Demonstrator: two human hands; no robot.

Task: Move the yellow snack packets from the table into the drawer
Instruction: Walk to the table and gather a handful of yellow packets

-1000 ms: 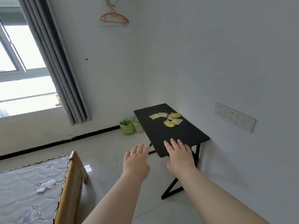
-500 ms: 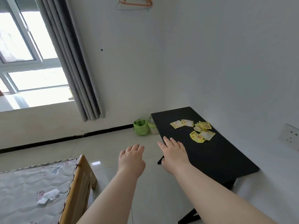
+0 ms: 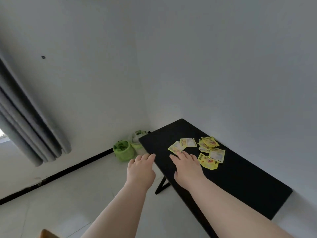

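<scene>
Several yellow snack packets lie scattered flat on a black table set against the right wall. My right hand is stretched out over the table with straight fingers, its fingertips just short of the nearest packet. My left hand hovers palm down at the table's left edge, fingers relaxed, holding nothing. No drawer is in view.
A green bin and a pale bag sit on the floor in the corner behind the table. A grey curtain hangs at the left. A wooden bed corner shows at the bottom edge. White floor tiles lie left of the table.
The view has closed in on the table and turned right; the window and bed have slid out of view. Both hands have reached forward, the right one now over the tabletop near the packets.
</scene>
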